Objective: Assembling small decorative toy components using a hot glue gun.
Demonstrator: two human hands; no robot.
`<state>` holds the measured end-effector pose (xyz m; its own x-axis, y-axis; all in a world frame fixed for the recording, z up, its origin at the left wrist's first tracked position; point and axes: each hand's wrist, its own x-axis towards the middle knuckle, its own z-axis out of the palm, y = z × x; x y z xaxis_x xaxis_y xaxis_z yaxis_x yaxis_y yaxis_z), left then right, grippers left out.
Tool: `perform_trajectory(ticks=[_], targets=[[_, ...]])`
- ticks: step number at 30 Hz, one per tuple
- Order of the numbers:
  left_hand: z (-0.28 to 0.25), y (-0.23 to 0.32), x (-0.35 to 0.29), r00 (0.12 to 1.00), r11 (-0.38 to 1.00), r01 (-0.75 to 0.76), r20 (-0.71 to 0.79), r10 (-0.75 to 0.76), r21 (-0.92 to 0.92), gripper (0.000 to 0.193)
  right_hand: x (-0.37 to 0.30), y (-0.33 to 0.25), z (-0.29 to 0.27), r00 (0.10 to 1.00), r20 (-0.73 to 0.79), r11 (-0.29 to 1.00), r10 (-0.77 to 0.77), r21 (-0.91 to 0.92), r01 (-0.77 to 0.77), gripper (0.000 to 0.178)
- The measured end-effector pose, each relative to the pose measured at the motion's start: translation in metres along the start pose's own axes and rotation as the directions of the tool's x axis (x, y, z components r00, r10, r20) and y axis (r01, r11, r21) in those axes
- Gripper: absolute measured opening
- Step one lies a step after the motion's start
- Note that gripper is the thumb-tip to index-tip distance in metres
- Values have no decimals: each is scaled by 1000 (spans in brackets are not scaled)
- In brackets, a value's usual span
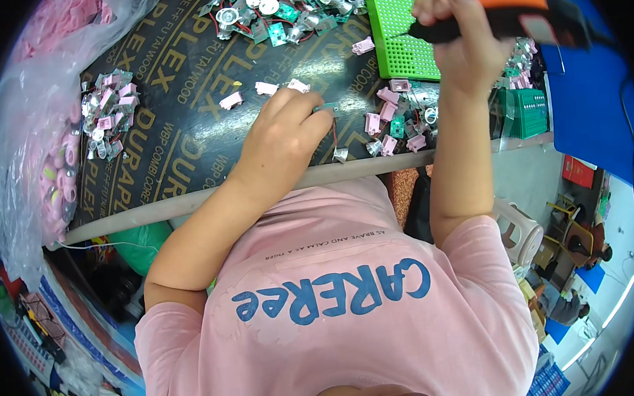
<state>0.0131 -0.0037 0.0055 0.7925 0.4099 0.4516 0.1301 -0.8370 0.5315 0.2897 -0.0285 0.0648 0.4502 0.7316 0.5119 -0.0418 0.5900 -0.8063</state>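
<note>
Orange-and-black corded tool (519, 19) gripped in right hand (472, 43), thin tip (403, 33) over green perforated tray (396, 59) — left hand (285, 131) pinching small green wired part (332, 109) near pink plastic pieces (231, 101).

From my remote seat I see a dark tabletop (180, 54) with a pale edge; to the right — a broad blue surface (590, 76), light grey floor (531, 179) and glowing strip lights (619, 302).
</note>
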Motion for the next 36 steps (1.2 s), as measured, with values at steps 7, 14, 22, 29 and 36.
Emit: perform_trajectory(ticks=[7,14,22,29,36], targets=[[5,0,-3,1000,1000,6,-21,-5,26,21,0,11,24,976,-179,958,120,-237,-162,21],[1,0,-1,1000,1000,20,-13,-20,-4,22,2,15,24,983,-173,956,61,-272,-107,22],[4,-1,-3,1000,1000,17,-13,-17,11,19,3,12,29,978,-188,957,95,-253,-141,21],[5,-2,-6,1000,1000,18,-11,-18,11,20,2,10,33,975,-193,955,109,-252,-157,20],[3,-2,-5,999,1000,4,-33,-4,-4,24,3,-19,0,990,90,994,106,31,-109,20]])
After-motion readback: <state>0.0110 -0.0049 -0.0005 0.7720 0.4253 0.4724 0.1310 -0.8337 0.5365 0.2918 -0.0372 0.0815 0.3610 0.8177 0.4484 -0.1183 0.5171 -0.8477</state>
